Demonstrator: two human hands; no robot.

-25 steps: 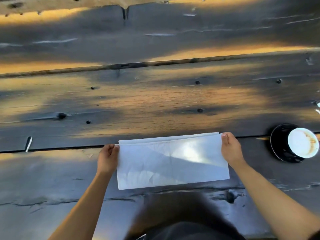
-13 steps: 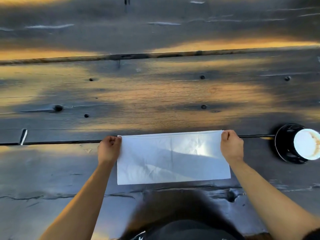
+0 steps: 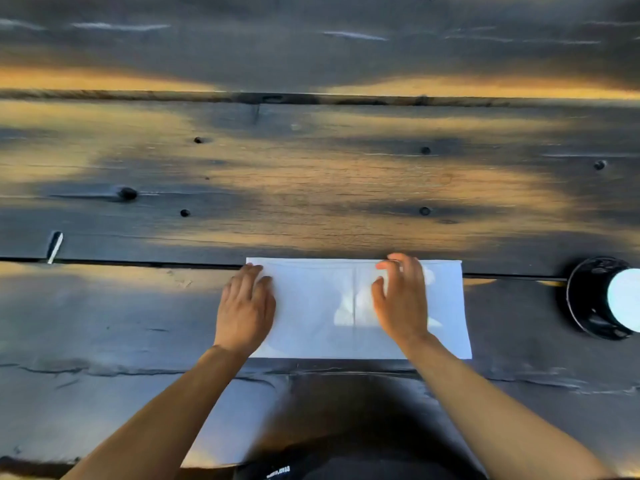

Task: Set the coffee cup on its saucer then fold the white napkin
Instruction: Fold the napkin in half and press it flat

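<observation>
The white napkin (image 3: 311, 306) lies flat on the dark wooden table (image 3: 311, 188), folded into a long strip, and both hands have let go of its top corners. Now the left hand (image 3: 246, 306) and right hand (image 3: 401, 299) press on it, fingers spread open, holding nothing. The coffee cup (image 3: 625, 299) already sits on its saucer (image 3: 585, 296) far right, so only more folding is left, I think.

The napkin (image 3: 346, 306) lies on the table (image 3: 311, 185) nearest the person; well to its right, the cup (image 3: 623, 299) apparently sits on its saucer (image 3: 585, 299).
</observation>
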